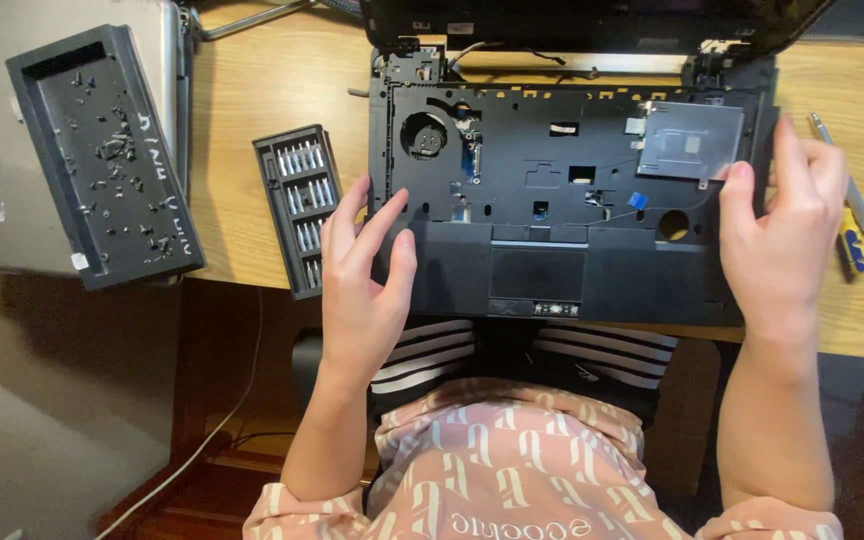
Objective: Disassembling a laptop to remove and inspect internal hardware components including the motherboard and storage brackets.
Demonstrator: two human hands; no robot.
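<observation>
A black laptop base (552, 215) with its keyboard removed lies on the wooden desk (232, 200), fan and inner frame exposed, touchpad toward me. My left hand (367, 270) rests with spread fingers on the base's front left corner. My right hand (782, 230) is on the right edge of the base, fingers curled around its side, thumb near the silver plate (690, 140). The open lid (592, 25) stands at the back.
A black screwdriver bit case (297, 205) lies open left of the laptop. Further left a black tray (102, 155) with several small screws rests on a grey laptop (12, 150). A screwdriver (847, 210) lies at the right by my hand.
</observation>
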